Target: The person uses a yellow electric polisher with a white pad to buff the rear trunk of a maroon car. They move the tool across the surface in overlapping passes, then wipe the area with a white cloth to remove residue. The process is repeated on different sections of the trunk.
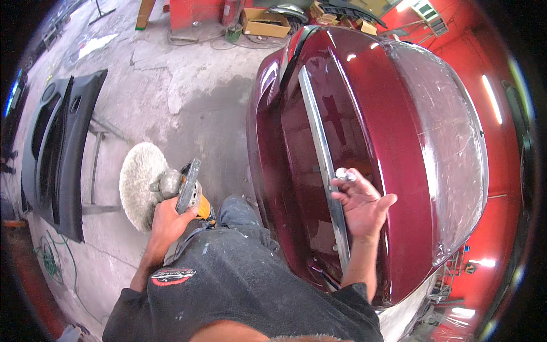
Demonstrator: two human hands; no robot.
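My left hand (170,223) is wrapped round a polisher (191,191) with a yellow-and-grey body. Its large round fluffy white pad (139,185) stands on edge, facing left, apart from the car. My right hand (364,208) is raised over the rear of a glossy dark red car (401,194), palm turned up and thumb stretched out to the right. Pale, whitish stuff shows on its fingertips. A bright metal trim strip (319,122) runs along the car beside that hand; whether the fingers touch the car I cannot tell.
Clear plastic film covers the car's window (456,154). At the left a black car panel (62,154) rests on a metal stand (102,210). A green hose (50,256) lies on the floor. A cardboard box (265,24) stands at the back, and red walls rise at right.
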